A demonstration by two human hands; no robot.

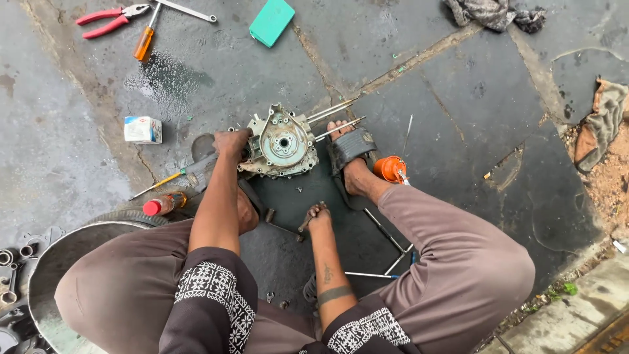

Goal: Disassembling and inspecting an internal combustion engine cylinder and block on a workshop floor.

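Grey engine casing (280, 143) sits mid-frame: your left hand (232, 141) grips its edge (steadying it), your right hand (317, 214) clenches a small tool (306, 223); next, careful aim.

Red-handled pliers (105, 19) lie at the top left of the wet stone floor (458, 98), just beside an orange-handled screwdriver (145, 36) and a long steel wrench (187, 10). A teal flat case (272, 21) sits to their right. A grey rag (495, 13) is bunched at the top edge, another cloth (603, 121) at the right. A small white carton (143, 130) stands on the left, near a red-capped bottle (164, 204). An orange container (390, 168), perhaps an oil can, stands beside the sandalled foot (350, 154). A metal basin (62, 262) fills the lower left.
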